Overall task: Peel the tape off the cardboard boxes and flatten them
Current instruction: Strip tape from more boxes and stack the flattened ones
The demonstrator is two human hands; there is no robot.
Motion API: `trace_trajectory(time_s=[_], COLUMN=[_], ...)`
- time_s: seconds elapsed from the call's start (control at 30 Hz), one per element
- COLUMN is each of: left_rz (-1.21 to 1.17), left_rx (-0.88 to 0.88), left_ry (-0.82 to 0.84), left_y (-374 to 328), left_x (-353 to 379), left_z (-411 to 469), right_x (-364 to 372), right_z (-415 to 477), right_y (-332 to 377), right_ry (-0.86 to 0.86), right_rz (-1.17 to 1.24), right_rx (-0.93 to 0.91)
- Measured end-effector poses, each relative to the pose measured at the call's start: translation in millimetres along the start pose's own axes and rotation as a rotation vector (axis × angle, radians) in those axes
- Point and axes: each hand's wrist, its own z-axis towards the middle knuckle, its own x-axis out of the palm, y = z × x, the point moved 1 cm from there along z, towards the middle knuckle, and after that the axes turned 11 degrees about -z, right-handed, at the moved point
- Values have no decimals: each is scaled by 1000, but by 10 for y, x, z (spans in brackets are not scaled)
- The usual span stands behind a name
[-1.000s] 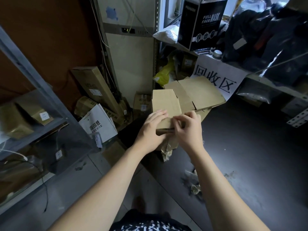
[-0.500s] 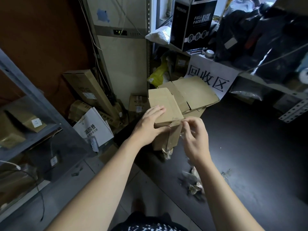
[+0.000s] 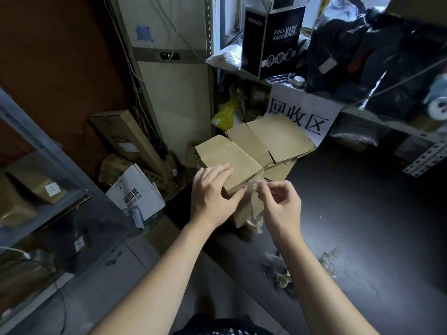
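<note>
A small brown cardboard box (image 3: 229, 155) stands on the dark table (image 3: 362, 226) in front of me. My left hand (image 3: 212, 192) lies on its near top corner, fingers on the top and thumb round the front edge. My right hand (image 3: 281, 204) is just right of that corner and pinches a strip of clear tape (image 3: 254, 187) that comes off the box's front side. More crumpled tape (image 3: 255, 221) hangs at the box's lower front. Flattened cardboard (image 3: 283, 139) lies stacked behind the box.
Balls of peeled tape (image 3: 283, 279) lie on the table near my right forearm. A white sign (image 3: 300, 117) hangs from the shelf behind. Long cartons (image 3: 128, 141) and a white bag (image 3: 135, 197) lean on the floor at left, beside a metal rack (image 3: 46, 146).
My right hand has moved off the box's top edge to the right and down, drawing the clear tape away from the front. My left hand has stayed on the box's top corner.
</note>
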Motion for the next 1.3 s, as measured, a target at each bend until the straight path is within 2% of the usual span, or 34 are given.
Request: trace_trajectory(time_s=[0.1,0.17,0.37,0.5,0.6,0.77,0.87,0.97,1.07,1.23,1.3], left_rz=[7,-10,-74,-216,-360,-361,-362,-367,-383,-384,-368], left_rx=[-110,-181,-226,-220,-184,-217,-253,-298,-330,-331,-343], left_ry=[-104,-115,201,220,215,196,211,252,294,290,282], left_y=[-134,-215,-206,6,101,239,319,364,341,345,337], left_x=[-93,-177,-307,-290,-346,-390,-414,-418,-383,-365,-333], left_z=[70,128,153,104,79,-35,-116,-214,-251,-245,-250], right_x=[56,75,165,255,317,352,318,260,233,287,305], right_z=[68,107,145,121,113,117,149,195,209,213,207], right_y=[181,317,490,469,459,387,317,258,264,268,245], right_ry=[-8,-9,92,126,141,124,94,2,-53,26,55], right_rz=[26,33,-90,-111,-98,-93,-21,-51,-152,-317,-417], right_rx=[-93,-160,-270,-292,-288,-245,-153,-133,-242,-546,-580])
